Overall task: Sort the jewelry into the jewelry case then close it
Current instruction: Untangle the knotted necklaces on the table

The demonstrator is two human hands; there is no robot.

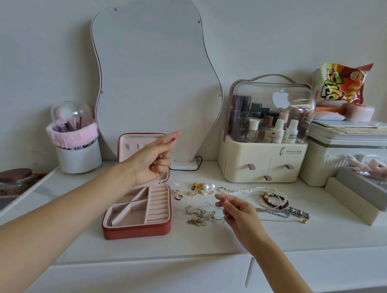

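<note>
Case [137, 210] open on desk, compartments look empty. Jewelry [199, 189] lies loose just right of it. Left hand [152, 160] pinches something small at lid; right hand [236, 212] pinches thin chain. Sorting barely begun

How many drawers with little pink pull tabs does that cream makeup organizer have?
3. On the cream makeup organizer, the upper left drawer and the upper right drawer sit side by side, and the bottom drawer lies below them. Its other sides are hidden.
</note>
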